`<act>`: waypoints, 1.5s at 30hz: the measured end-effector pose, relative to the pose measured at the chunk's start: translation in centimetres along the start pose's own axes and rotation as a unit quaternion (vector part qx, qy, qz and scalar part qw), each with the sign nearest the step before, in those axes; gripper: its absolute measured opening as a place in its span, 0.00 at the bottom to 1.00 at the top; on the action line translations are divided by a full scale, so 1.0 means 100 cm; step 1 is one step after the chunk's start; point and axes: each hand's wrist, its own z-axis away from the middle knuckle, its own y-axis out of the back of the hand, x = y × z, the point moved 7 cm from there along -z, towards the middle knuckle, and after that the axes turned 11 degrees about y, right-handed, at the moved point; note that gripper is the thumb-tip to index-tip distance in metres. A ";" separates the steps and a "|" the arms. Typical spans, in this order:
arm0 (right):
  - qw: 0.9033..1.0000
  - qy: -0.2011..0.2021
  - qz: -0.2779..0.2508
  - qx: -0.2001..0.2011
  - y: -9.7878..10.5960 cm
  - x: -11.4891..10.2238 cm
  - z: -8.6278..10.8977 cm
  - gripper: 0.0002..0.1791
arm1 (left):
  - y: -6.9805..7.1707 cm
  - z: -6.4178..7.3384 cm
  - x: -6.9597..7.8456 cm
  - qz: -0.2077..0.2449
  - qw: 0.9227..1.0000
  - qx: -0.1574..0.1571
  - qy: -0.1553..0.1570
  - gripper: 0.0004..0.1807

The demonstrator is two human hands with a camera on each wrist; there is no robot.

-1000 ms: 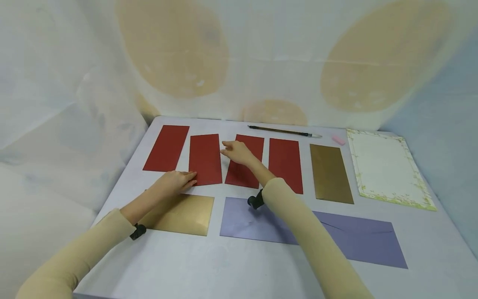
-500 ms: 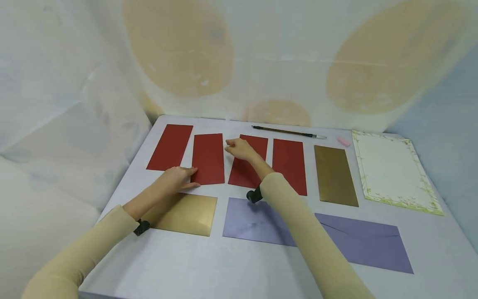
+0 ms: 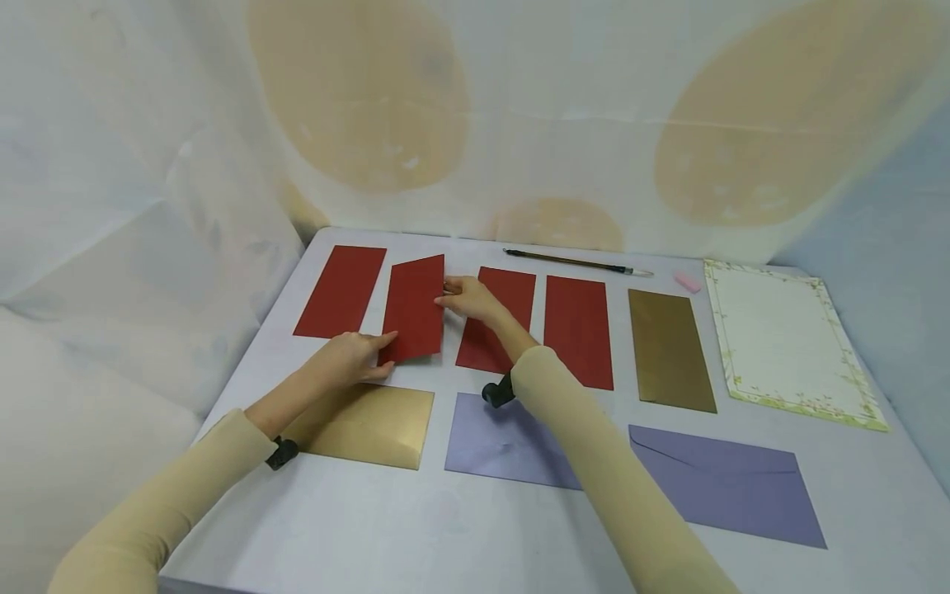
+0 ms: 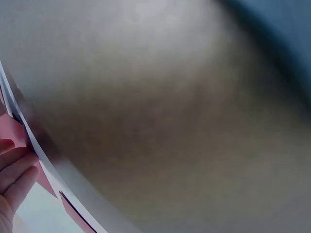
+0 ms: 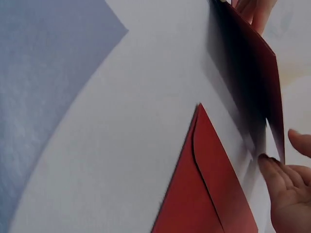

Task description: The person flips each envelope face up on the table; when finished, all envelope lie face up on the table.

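Note:
A red envelope (image 3: 413, 309), second from the left in the red row, slants with its right side raised off the table. Along that raised edge, my right hand (image 3: 471, 299) has its thumb and fingers on either side of the paper. My left hand (image 3: 359, 355) is at the envelope's lower left corner, holding it between forefinger and thumb. Seen from the right wrist, the envelope's dark underside (image 5: 248, 68) faces the camera, with the right hand (image 5: 286, 187) at its near end and left fingers (image 5: 262, 14) at the far end. Blurred paper fills most of the left wrist view.
More red envelopes (image 3: 340, 291) lie flat on both sides. A gold envelope (image 3: 378, 425) and two lavender envelopes (image 3: 731, 483) are nearer. Behind and to the right are a brown-gold envelope (image 3: 670, 351), a brush (image 3: 571, 261), a pink eraser (image 3: 687, 282) and bordered paper (image 3: 794, 342).
My right hand has come down to the red envelope's right edge, and that side has risen off the table. My left hand stays at its lower left corner. The head view has shifted slightly.

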 end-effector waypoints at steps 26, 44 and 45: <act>0.995 0.057 -0.012 0.076 0.014 -0.041 0.021 0.32 | 0.000 -0.003 0.015 0.132 0.990 0.010 0.042 0.26; 0.973 0.151 0.132 0.116 0.005 -0.072 0.024 0.31 | 0.005 -0.001 0.018 0.266 0.960 0.044 0.074 0.30; 0.972 0.151 0.136 0.116 0.004 -0.073 0.024 0.31 | 0.011 0.000 0.021 0.264 0.960 0.063 0.067 0.31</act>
